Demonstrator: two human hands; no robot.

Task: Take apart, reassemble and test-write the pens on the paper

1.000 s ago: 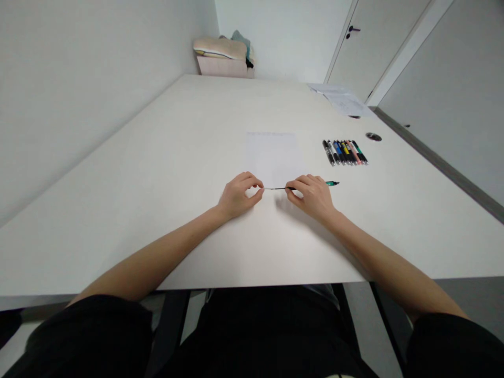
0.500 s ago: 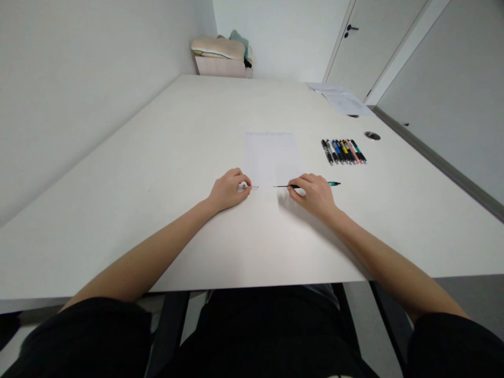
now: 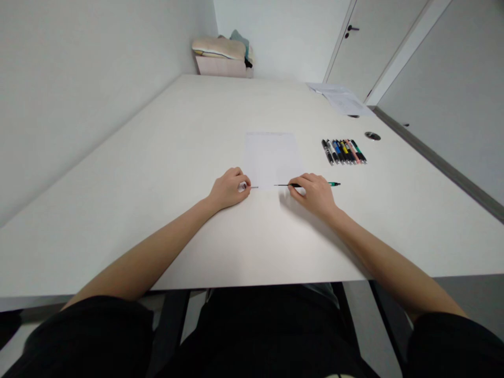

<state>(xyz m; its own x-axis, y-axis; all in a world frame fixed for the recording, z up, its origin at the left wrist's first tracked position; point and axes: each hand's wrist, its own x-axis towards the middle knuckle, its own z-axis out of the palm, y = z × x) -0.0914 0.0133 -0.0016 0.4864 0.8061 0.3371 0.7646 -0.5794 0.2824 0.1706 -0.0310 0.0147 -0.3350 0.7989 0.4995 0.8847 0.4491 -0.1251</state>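
Note:
My right hand (image 3: 314, 193) pinches a thin pen (image 3: 334, 184) with a green end; its dark narrow front part sticks out to the left, over the near edge of a white sheet of paper (image 3: 271, 155). My left hand (image 3: 227, 188) is closed in a pinch on a small light piece, with a short grey tip (image 3: 254, 187) showing at its fingertips. A gap separates that piece from the pen. Both hands rest on the white table (image 3: 177, 173).
A row of several coloured pens (image 3: 344, 151) lies to the right of the sheet. A round grommet (image 3: 372, 136) and loose papers (image 3: 340, 98) are at the far right. A bench with cushions (image 3: 222, 55) stands past the table's far end.
My left hand has pulled to the left with a small piece, away from the pen in my right hand; a gap has opened between them. The right hand has hardly moved.

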